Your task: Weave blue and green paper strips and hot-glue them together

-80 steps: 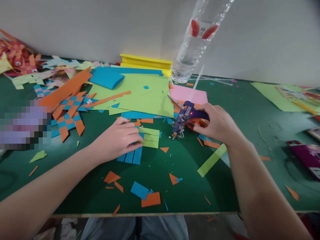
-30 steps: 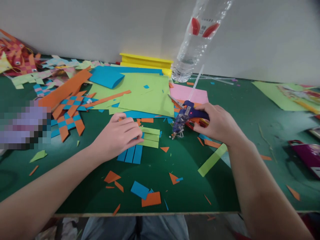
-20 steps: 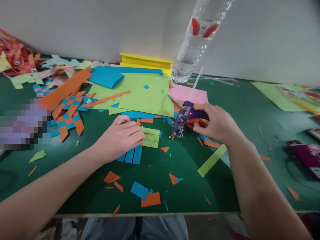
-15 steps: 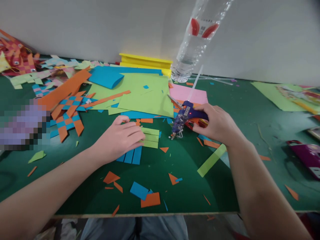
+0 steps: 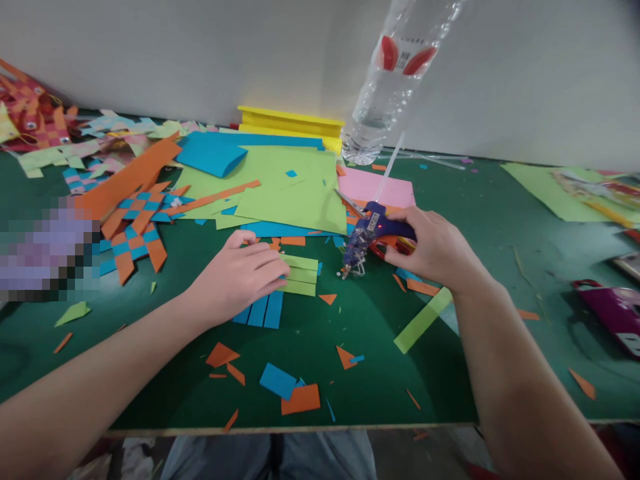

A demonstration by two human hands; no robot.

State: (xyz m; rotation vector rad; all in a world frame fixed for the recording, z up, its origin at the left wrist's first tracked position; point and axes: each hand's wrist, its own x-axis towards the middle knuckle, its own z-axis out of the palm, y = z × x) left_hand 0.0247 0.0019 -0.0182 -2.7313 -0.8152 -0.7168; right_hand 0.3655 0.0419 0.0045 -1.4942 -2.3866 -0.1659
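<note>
My left hand rests over green paper strips and blue paper strips, its fingers together and curled onto them. The strips cross under the fingers, where their joint is hidden. My right hand is closed on the handle of a dark blue hot glue gun. A small red light shows on the gun's body, and a clear glue stick juts from its back. Its nozzle points down to the table, with messy glue around it. Red-handled scissors lie partly hidden beneath the gun.
Green, blue and pink paper sheets lie at the back, near a water bottle. Woven orange and blue paper pieces sit to the left. Cut scraps and a green strip dot the green table. A purple object lies right.
</note>
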